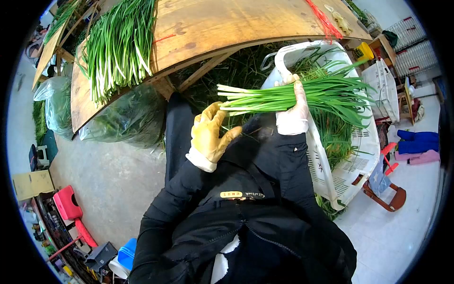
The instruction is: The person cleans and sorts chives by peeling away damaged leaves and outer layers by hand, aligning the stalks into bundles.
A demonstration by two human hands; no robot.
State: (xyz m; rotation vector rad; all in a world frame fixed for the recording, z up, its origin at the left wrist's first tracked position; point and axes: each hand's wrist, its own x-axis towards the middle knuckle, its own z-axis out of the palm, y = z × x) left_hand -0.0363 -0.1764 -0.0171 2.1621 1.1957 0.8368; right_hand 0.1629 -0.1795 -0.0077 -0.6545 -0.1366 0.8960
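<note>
A bunch of garlic chives (279, 98) lies across my lap at chest height, pale stem ends to the left and green leaf tips to the right. My right hand (294, 105), in a thin whitish glove, is wrapped round the middle of the bunch. Close to the stem ends is my left hand (209, 133), in a yellow-coated glove, its thumb spread away from the fingers. Its fingertips meet the lowest stems; whether they touch is hard to tell. Under the leaves stands a white plastic basket (326, 175) with more chives (333, 137) inside.
A wooden table (208, 21) ahead bears a large pile of chives (120, 47) and red ties (325, 20). Beneath it are loose leaves (227, 71) and a filled clear bag (125, 116). At right are a white crate (380, 90) and a small chair (390, 196).
</note>
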